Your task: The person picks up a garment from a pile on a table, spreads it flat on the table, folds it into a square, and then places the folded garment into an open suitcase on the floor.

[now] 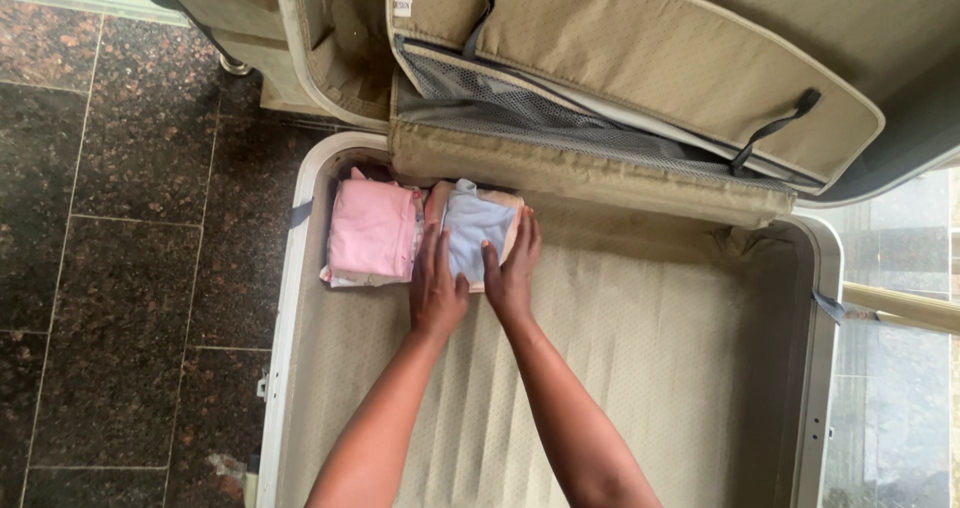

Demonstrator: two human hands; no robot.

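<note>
Flooring of dark speckled stone tiles [120,218] is occupying the left part of the view, with pale grout lines running across it. Lying open on this floor is a suitcase [290,298] with a pale rigid rim and a beige quilted lining, and its base compartment is filling the centre. In the upper left corner of that compartment, a folded pink garment [370,233] is sitting on a small stack of other folded cloth, close against the suitcase wall. Just beside it to the right, touching it, a folded pale blue garment [472,230] is resting on a peach-coloured layer. The left hand [436,283] is lying palm down on the left edge of the blue garment, at the seam between the two stacks, with its fingers extended and held close together. The right hand [513,268] is pressing flat on the right edge of the same garment, fingers straight and slightly spread, so that the garment is sitting between both hands. Both forearms are reaching in from the bottom edge. The lining to the right of the hands is showing only shallow ridges. Above, the lid divider panel [620,68] is hanging open, exposing a grey mesh pocket [500,93] and two dark pull straps. At the far right, a glass surface [890,388] is showing beyond the rim.
</note>
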